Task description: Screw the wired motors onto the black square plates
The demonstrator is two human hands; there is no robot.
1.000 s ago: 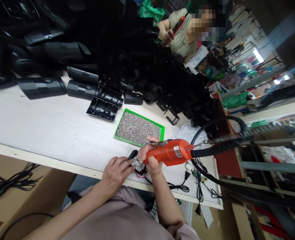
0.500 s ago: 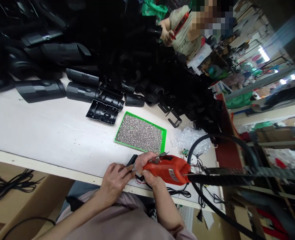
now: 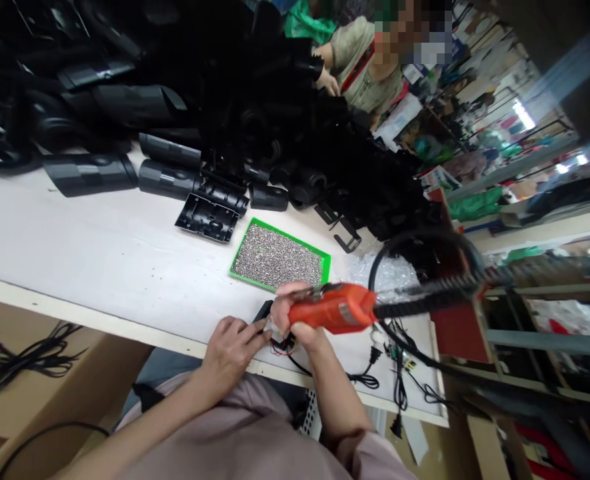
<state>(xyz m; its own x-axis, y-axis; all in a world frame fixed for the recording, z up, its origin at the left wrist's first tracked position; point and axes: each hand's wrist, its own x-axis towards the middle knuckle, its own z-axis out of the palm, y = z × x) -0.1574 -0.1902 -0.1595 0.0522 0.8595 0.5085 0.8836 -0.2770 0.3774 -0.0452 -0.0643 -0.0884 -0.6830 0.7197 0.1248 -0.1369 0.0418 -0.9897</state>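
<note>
My right hand (image 3: 281,312) is wrapped round an orange-red electric screwdriver (image 3: 335,309), held nearly level with its tip end towards my left hand. My left hand (image 3: 229,352) has its fingers together on a black plastic part (image 3: 263,311) at the table's front edge. Both hands hide most of that part, and the bit's contact point cannot be made out. Thin red wires and a black cord (image 3: 299,365) come from beneath them. Just beyond lies a green tray (image 3: 326,270) filled with small metal screws (image 3: 279,257).
Black plastic housings (image 3: 92,175) are heaped along the back of the white table (image 3: 125,247). An open half-shell (image 3: 207,218) lies left of the tray. Clear plastic bags (image 3: 382,273) and power cords (image 3: 399,387) are at right. A co-worker's hand (image 3: 329,83) shows behind the heap.
The screwdriver's rear end has swung away from me, towards the tray, and its hose has shifted. My left hand stays at the black part. The co-worker's hand has moved slightly.
</note>
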